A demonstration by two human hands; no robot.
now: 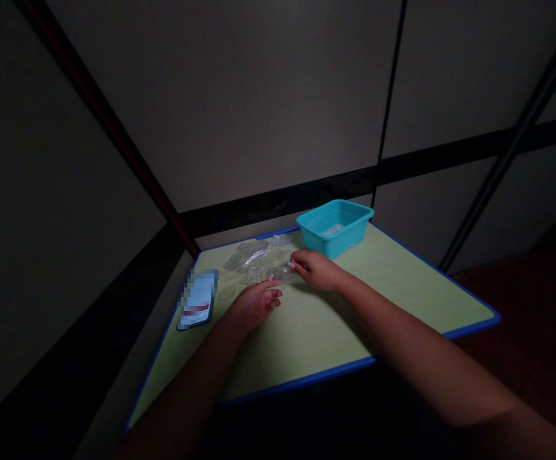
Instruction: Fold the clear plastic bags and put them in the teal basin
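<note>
"What colour is the plastic tub (344, 240)?"
"Turquoise, with a whitish item (333, 230) inside."
"And the surface (307, 332)?"
"Pale yellow-green, faintly streaked like wood grain, with bright blue edging (474, 326)."
"The plastic bag (259, 257)?"
"Colourless and see-through, flecked with white glints."
"The smartphone (201, 298)?"
"Dark rim, pale blue-white screen, one red patch low down; part is blurred into squares."
"And the wall panels (278, 102)?"
"Dim grey-brown, crossed by black bands (450, 147)."
</note>
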